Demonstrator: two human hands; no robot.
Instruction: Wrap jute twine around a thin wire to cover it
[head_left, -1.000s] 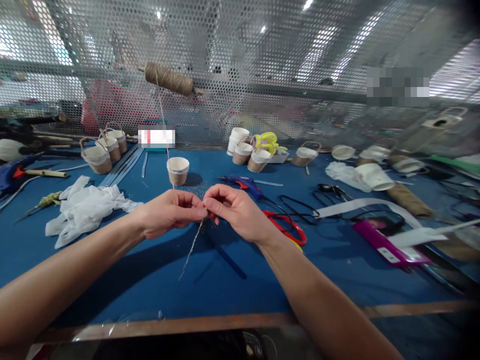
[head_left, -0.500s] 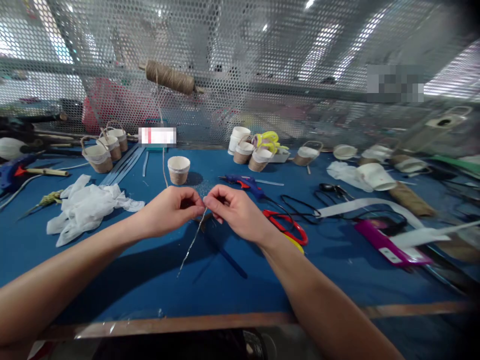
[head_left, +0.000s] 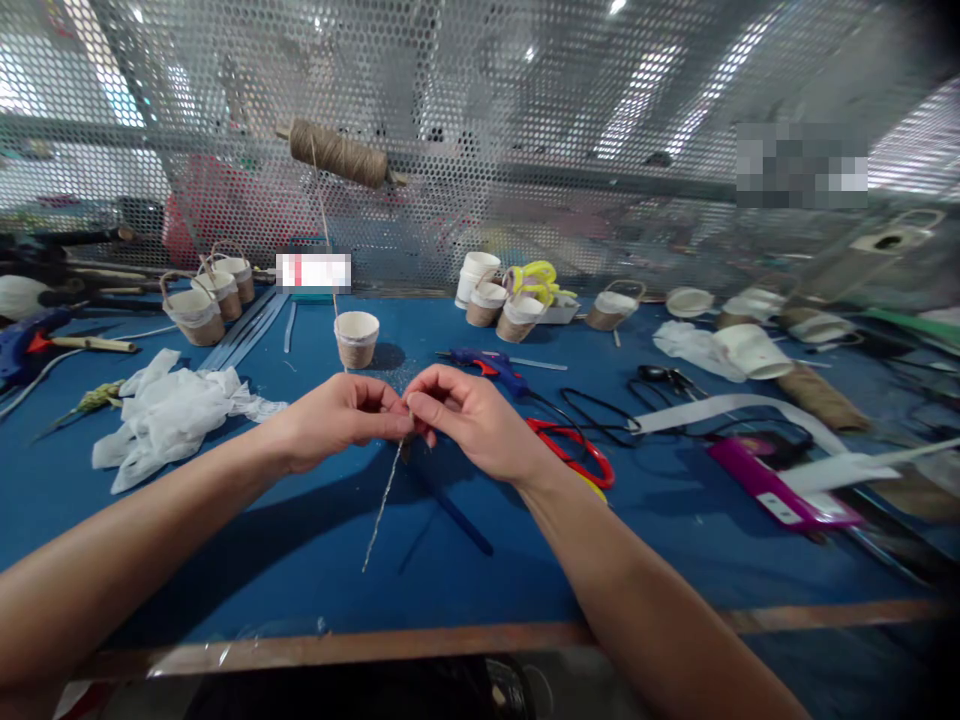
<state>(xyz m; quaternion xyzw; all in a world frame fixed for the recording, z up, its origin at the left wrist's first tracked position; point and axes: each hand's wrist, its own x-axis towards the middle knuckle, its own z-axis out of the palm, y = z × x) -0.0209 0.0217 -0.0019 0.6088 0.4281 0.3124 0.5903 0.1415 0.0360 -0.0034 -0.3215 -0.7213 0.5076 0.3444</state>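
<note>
My left hand (head_left: 334, 420) and my right hand (head_left: 469, 420) meet fingertip to fingertip above the blue table (head_left: 315, 560). Both pinch a thin twisted strand of twine (head_left: 382, 505) whose free end hangs down toward me. Another length of the twine runs up from my left hand to a brown twine spool (head_left: 339, 155) fixed on the perforated metal screen. A small twine-wrapped paper cup (head_left: 356, 338) stands just behind my hands.
Crumpled white plastic (head_left: 169, 415) lies at the left, with small handled cup baskets (head_left: 199, 315) behind it. A blue glue gun (head_left: 487, 365), red scissors (head_left: 574, 455), black scissors (head_left: 667, 380), a magenta phone (head_left: 780, 490) and more cups (head_left: 502, 300) lie to the right.
My hands stay together in nearly the same place, working the strand between the fingertips. The hanging end has swung slightly.
</note>
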